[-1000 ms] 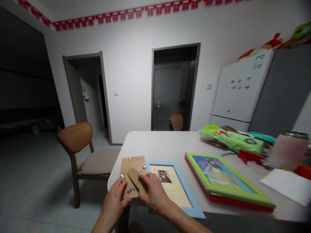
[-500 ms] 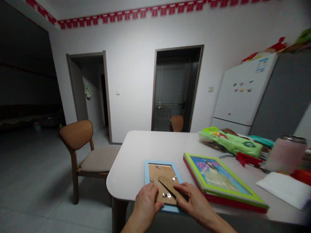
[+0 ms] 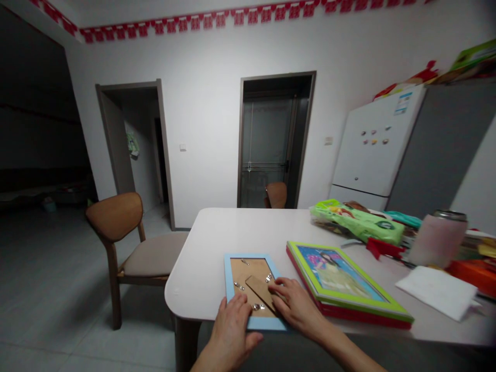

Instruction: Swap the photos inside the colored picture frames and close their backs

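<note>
A light blue photo frame (image 3: 267, 323) lies face down on the table, its brown backing board (image 3: 253, 267) showing. Small metal clips sit around the board, and a narrow stand leg (image 3: 259, 293) slants across it. My left hand (image 3: 232, 323) rests on the frame's lower left, fingers laid over the edge and thumb apart. On the right side, the bent fingers of my right hand (image 3: 292, 304) touch the board beside the stand leg and a clip; that hand holds nothing I can see. Its fingers partly cover the frame's right edge.
Right of my hands, a green picture frame (image 3: 349, 274) is stacked on a red one (image 3: 368, 316). Beyond are a green packet (image 3: 360, 222), a pink jar (image 3: 439, 240) and white paper (image 3: 437, 290). A wooden chair (image 3: 116, 217) stands left of the white table (image 3: 194, 258).
My right hand has let go of the stand leg, which now lies flatter, and its fingers have moved up toward the right clip. My left thumb has come off the frame. The view has shifted slightly.
</note>
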A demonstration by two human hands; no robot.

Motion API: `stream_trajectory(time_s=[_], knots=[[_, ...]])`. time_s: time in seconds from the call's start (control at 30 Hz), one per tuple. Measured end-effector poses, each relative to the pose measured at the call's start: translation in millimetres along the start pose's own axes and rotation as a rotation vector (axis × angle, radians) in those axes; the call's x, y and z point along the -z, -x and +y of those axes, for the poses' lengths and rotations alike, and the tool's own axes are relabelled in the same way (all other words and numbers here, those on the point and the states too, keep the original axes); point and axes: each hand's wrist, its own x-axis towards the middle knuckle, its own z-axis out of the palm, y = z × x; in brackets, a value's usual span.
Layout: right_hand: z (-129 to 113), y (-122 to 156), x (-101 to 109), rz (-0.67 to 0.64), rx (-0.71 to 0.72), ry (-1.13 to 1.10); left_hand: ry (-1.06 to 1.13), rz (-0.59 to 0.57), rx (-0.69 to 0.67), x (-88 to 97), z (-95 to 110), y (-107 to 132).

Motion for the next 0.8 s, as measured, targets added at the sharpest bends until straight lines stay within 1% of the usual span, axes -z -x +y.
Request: stream_trajectory(time_s=[0.13,0.23,0.3,0.47,0.8], knots=[[6,-20,-3,0.002,-0.068,0.122,0.013,-0.003,0.039,-1.2,-2,0],[10,-27,-7,-0.027,-0.058,0.123,0.011,-0.003,0.067,1.9,1,-1],[12,-27,-10,-0.028,-0.042,0.081,0.007,-0.010,0.082,4.9,4,-2],[14,-23,-12,0.012,-0.062,-0.001,0.007,-0.024,0.085,10.4,9,1],[11,-18,-10,0.033,-0.094,-0.018,0.017,-0.024,0.058,10.7,7,2]])
